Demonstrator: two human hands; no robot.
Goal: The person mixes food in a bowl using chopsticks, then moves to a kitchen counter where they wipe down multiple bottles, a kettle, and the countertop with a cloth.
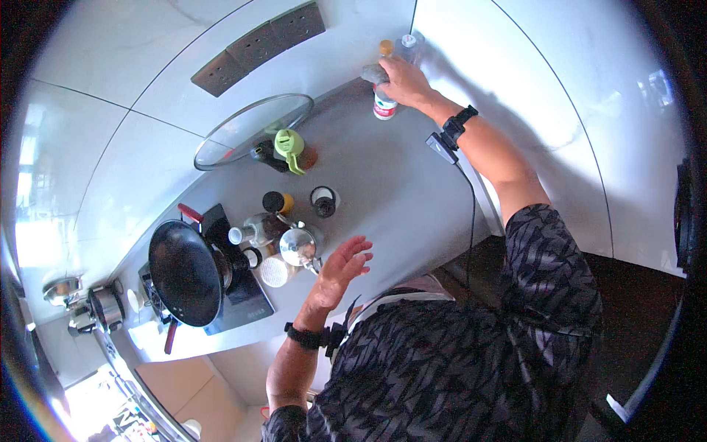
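My right hand (406, 83) reaches into the far corner of the grey countertop (409, 160), holding a bunched grey cloth (374, 73). The cloth rests against an upright clear plastic bottle (385, 109) with an orange cap and a red and white label. Fingers and cloth hide the bottle's middle, so I cannot tell if the hand also grips it. Right behind stands another clear bottle (409, 48) with a white cap. Over the counter's front part, my left hand (341, 268) has its fingers apart and holds nothing. The nearest thing to it is a shiny metal-lidded pot (298, 247).
A black wok (186, 273) sits on an induction cooktop (251, 301) at left. Jars, including one with a black lid (273, 202), crowd beside it. A glass lid (248, 124) leans on the wall behind a green pitcher (289, 145). A plug (442, 148) trails its cord over the counter edge.
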